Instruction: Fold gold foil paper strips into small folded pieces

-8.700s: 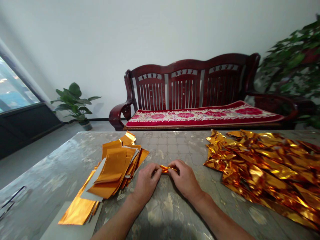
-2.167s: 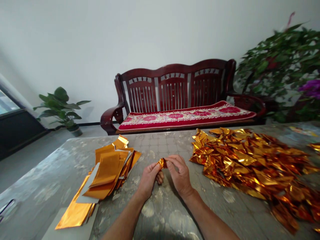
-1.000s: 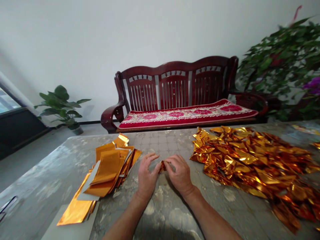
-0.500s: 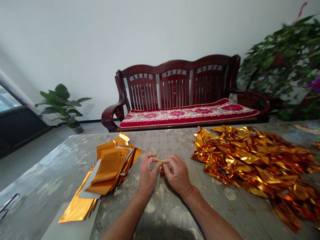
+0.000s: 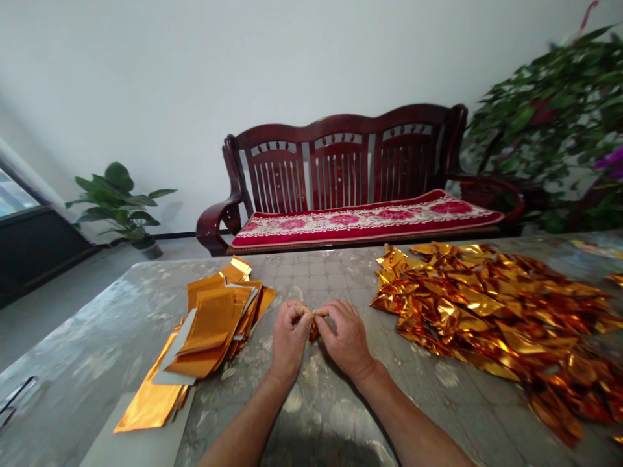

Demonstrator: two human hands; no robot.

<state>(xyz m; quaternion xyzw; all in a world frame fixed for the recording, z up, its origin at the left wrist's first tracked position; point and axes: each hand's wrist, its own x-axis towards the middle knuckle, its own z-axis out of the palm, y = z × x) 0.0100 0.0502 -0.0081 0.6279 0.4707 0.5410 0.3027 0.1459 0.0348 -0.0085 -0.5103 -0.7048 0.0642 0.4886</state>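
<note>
My left hand and my right hand meet above the middle of the table, thumbs and fingertips pinched together. Between them is a small piece of gold foil paper, mostly hidden by the fingers; its shiny lower part hangs below the thumbs. Left of my hands lies a loose stack of flat gold foil sheets, some with their pale backs up. To the right spreads a large heap of folded gold foil pieces, crumpled and pointed.
The table has a grey patterned cover. A pale flat sheet lies under the stack's near end, and a dark thin object is at the left edge. Beyond stand a wooden bench and potted plants.
The left fingers have curled in more tightly, and the foil piece between my hands has shifted slightly left, with more of it showing. The stack and the heap have stayed put.
</note>
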